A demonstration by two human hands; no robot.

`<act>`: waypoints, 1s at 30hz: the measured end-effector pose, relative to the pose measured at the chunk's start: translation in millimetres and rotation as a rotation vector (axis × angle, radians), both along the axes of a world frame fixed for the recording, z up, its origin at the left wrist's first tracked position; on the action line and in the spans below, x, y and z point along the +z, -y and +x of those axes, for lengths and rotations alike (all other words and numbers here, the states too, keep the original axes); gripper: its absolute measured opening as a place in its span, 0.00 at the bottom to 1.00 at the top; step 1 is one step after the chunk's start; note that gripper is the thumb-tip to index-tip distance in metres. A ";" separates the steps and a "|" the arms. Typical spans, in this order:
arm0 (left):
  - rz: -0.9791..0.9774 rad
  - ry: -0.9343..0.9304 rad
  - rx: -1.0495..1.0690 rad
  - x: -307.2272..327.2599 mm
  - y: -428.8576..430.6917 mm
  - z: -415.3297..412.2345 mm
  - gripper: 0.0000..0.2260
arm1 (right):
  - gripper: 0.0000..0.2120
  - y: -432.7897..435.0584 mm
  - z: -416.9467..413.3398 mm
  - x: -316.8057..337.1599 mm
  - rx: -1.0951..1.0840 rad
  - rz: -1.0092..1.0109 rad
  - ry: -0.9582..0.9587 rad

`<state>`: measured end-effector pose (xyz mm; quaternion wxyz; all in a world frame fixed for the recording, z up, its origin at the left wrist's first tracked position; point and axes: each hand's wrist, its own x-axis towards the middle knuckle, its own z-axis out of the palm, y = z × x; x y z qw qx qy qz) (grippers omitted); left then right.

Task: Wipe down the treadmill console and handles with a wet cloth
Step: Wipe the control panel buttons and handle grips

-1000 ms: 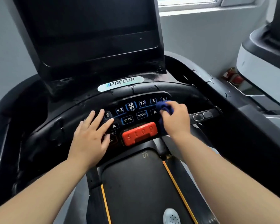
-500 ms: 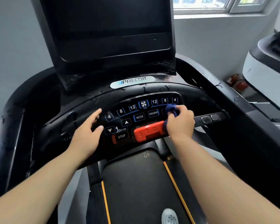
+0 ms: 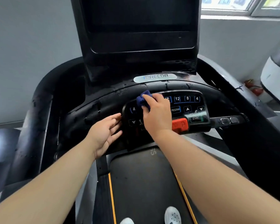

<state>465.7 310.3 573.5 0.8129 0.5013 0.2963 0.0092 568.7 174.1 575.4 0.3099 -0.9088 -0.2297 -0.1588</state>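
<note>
The black treadmill console (image 3: 189, 105) fills the middle of the view, with lit number keys, a PROGRAM key and a red stop button (image 3: 180, 124). My right hand (image 3: 157, 115) grips a bunched dark blue cloth (image 3: 143, 99) and presses it on the upper left part of the keypad. My left hand (image 3: 106, 132) rests with straight fingers against the keypad's left edge, holding nothing. A dark screen (image 3: 139, 25) rises above the console. The right handle bar (image 3: 228, 120) with two metal pads runs off to the right.
The black side rails (image 3: 36, 130) curve round both sides of the console. The running belt (image 3: 145, 188) with orange edge lines lies below, with my white shoes (image 3: 172, 215) on it. Another white machine (image 3: 275, 75) stands at the right, under a window.
My right hand has carried the cloth from the right side of the keypad across to its upper left. My left hand slid off the keys to the keypad's left edge.
</note>
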 end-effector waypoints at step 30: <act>1.769 0.377 -0.406 -30.0 97.6 29.2 0.26 | 0.14 149.2 -10.9 -64.3 -0.414 0.446 -0.331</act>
